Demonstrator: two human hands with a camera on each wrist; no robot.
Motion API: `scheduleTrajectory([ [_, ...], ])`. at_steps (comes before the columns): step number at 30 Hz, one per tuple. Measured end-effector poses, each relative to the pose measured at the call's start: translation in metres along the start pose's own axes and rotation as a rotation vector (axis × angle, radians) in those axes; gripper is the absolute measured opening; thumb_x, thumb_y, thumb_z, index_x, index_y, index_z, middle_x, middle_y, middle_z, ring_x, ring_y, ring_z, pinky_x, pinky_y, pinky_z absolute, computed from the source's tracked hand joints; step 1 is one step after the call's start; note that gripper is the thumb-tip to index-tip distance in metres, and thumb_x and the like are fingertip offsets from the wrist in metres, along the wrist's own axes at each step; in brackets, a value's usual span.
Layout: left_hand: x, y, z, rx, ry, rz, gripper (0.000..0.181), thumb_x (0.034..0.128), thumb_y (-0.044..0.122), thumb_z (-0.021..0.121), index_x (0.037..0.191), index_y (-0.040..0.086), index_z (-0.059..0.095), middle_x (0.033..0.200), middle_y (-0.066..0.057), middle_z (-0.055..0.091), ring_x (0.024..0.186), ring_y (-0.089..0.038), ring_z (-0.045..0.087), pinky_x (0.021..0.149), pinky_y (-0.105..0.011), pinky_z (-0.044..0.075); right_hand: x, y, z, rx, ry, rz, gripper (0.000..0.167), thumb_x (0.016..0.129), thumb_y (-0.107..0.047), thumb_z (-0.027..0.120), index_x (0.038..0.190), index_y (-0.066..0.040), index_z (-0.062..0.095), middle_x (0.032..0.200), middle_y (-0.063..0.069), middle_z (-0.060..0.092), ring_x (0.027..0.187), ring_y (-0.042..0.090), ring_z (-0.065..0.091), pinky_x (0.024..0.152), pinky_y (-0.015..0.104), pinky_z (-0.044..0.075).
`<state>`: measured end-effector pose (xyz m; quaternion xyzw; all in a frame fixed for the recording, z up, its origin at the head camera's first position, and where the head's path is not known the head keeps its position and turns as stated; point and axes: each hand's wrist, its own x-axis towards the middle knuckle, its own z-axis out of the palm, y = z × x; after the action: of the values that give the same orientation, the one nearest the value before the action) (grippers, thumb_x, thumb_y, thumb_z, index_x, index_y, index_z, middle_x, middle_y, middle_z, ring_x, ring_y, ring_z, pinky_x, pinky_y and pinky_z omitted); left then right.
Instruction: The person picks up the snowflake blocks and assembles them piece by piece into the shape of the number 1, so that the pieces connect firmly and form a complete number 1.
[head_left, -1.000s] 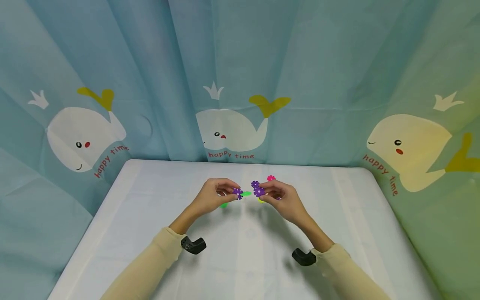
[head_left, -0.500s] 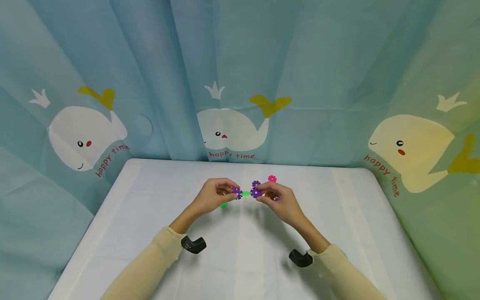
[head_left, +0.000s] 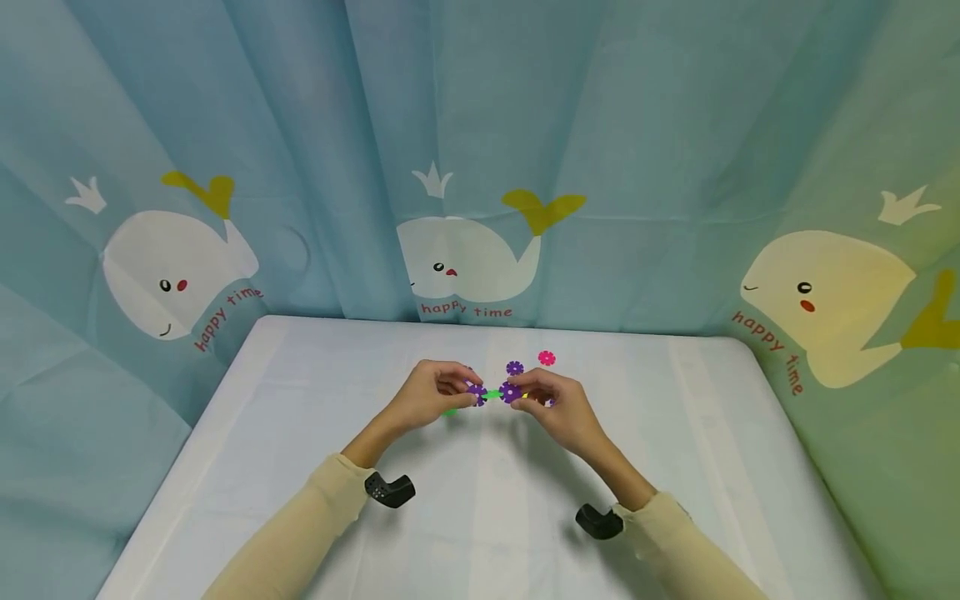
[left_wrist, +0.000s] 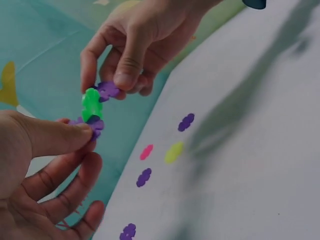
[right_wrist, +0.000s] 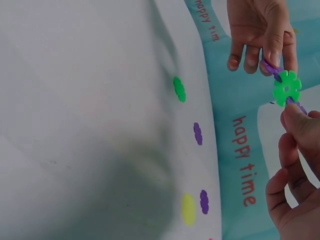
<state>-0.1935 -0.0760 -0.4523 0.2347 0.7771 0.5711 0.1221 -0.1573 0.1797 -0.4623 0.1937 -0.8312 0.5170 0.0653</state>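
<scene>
Three notched plastic snowflake discs form a row between my hands, above the table. The green disc (right_wrist: 287, 88) is in the middle, its face turned to the right wrist camera. My left hand (head_left: 429, 398) pinches a purple disc (left_wrist: 96, 125) between thumb and fingers; it sits joined to one side of the green one. At the opposite side my right hand (head_left: 557, 407) pinches another purple disc (left_wrist: 108, 91), its edge against the green disc's rim. Fingertips hide part of both purple discs, so how deep the right one's notch sits I cannot tell.
Loose discs lie on the white table (head_left: 495, 517) beyond and below the hands: a pink disc (head_left: 547, 358), a yellow disc (left_wrist: 174, 152), a green disc (right_wrist: 179, 89) and several purple ones, including a purple disc (head_left: 514, 367) near the right fingers. A whale-print curtain (head_left: 637, 125) hangs behind.
My right hand has moved left, bringing its purple disc from a gap away up against the green disc. Both hands have sunk slightly; the left otherwise stays about in place.
</scene>
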Motion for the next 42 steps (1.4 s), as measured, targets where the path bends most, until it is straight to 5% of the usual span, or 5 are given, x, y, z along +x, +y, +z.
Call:
scheduleTrajectory([
  [10, 0.002, 0.001, 0.002, -0.041, 0.005, -0.053, 0.018, 0.0885, 0.003, 0.08, 0.106, 0.0, 0.077, 0.084, -0.011, 0.074, 0.073, -0.024, 0.067, 0.063, -0.025, 0.048, 0.001, 0.0, 0.007, 0.0, 0.039, 0.018, 0.021, 0.084, -0.004, 0.083, 0.104, -0.008, 0.078, 0.09, 0.002, 0.077, 0.075, 0.017, 0.066, 0.068, 0.029, 0.053],
  [17, 0.001, 0.0, 0.006, -0.112, -0.004, -0.084, 0.018, 0.0889, 0.002, 0.079, 0.107, -0.001, 0.075, 0.083, -0.009, 0.074, 0.082, -0.045, 0.067, 0.063, -0.027, 0.048, -0.002, 0.003, 0.006, 0.039, 0.019, 0.037, 0.023, 0.084, -0.003, 0.082, 0.106, -0.005, 0.078, 0.094, 0.007, 0.077, 0.077, 0.019, 0.068, 0.07, 0.029, 0.055],
  [25, -0.001, -0.007, 0.006, -0.101, 0.012, -0.114, 0.018, 0.091, 0.004, 0.077, 0.109, 0.003, 0.075, 0.085, -0.006, 0.073, 0.074, -0.019, 0.068, 0.07, -0.039, 0.052, -0.005, 0.01, 0.004, 0.022, -0.05, 0.047, 0.029, 0.094, -0.012, 0.074, 0.123, -0.01, 0.075, 0.095, 0.005, 0.077, 0.079, 0.022, 0.067, 0.069, 0.026, 0.052],
  [34, -0.003, -0.009, 0.006, -0.118, -0.005, -0.138, 0.021, 0.0913, 0.006, 0.077, 0.111, 0.001, 0.074, 0.09, -0.011, 0.075, 0.08, -0.025, 0.071, 0.078, -0.048, 0.055, -0.007, 0.014, 0.006, 0.062, -0.055, 0.061, 0.026, 0.095, -0.007, 0.072, 0.122, -0.007, 0.071, 0.092, 0.006, 0.076, 0.078, 0.037, 0.069, 0.068, 0.027, 0.054],
  [42, -0.003, -0.011, 0.006, 0.002, -0.052, -0.026, 0.023, 0.0946, 0.005, 0.073, 0.118, 0.002, 0.071, 0.095, -0.01, 0.071, 0.083, -0.019, 0.066, 0.077, -0.035, 0.054, -0.007, 0.009, 0.005, 0.064, -0.03, 0.076, 0.023, 0.092, -0.006, 0.076, 0.114, -0.007, 0.075, 0.088, 0.005, 0.077, 0.075, 0.033, 0.069, 0.064, 0.025, 0.051],
])
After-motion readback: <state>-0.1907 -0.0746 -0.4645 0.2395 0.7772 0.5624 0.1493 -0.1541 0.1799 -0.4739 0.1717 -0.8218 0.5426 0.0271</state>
